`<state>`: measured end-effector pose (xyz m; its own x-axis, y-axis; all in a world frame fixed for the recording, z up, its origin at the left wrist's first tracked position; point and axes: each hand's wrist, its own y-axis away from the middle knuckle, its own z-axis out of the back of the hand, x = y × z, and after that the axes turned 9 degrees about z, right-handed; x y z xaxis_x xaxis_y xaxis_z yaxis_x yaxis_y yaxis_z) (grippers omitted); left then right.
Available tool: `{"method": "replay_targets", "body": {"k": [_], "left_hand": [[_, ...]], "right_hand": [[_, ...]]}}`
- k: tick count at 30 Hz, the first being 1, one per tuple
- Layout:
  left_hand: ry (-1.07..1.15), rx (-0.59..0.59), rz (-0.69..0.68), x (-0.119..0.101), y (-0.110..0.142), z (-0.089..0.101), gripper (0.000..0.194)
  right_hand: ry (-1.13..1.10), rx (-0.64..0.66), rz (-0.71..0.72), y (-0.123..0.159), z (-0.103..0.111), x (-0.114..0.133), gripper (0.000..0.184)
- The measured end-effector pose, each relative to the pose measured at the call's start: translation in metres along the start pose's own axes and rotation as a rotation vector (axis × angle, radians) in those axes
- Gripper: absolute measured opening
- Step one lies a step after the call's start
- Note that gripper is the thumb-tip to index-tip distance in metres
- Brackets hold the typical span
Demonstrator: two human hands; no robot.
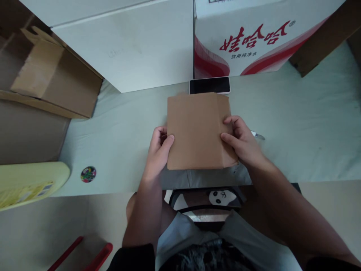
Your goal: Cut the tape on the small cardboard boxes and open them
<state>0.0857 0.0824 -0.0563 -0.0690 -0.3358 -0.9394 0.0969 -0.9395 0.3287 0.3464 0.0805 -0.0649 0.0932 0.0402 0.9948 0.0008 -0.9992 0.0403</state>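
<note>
Between my two hands is a plain brown cardboard box (194,131), held up over the near edge of the covered table. My left hand (158,150) grips its left edge, thumb on the front face and fingers curled behind. On the other side, my right hand (242,139) pinches the narrow creased flap along the right edge, with the thumb and a fingertip on the cardboard. Whether the box is folded flat or has depth, I cannot tell. Just right of my right hand, a small pale-handled blade (258,135) lies partly hidden. Behind the box rests a phone (210,85), dark screen up.
A white carton (126,49) and a red-and-white water carton (239,45) stand at the back. Brown boxes (56,71) are stacked at left. A yellow bottle (31,184) and a round colourful sticker (88,174) lie on the pale green cloth (121,146).
</note>
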Motion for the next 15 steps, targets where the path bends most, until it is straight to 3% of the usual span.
{"method": "replay_targets", "body": {"k": [7,11,15], "left_hand": [[-0.018,-0.064,-0.091,-0.001,0.001,0.000,0.022],[-0.016,0.065,-0.166,-0.001,0.007,0.005,0.053],[-0.109,0.285,-0.274,-0.001,0.014,0.014,0.091]], "right_hand": [[-0.039,-0.033,0.062,0.001,-0.001,-0.002,0.040],[-0.034,-0.098,0.033,0.000,0.001,-0.004,0.031],[-0.048,-0.157,-0.003,-0.004,0.005,-0.005,0.030]]}}
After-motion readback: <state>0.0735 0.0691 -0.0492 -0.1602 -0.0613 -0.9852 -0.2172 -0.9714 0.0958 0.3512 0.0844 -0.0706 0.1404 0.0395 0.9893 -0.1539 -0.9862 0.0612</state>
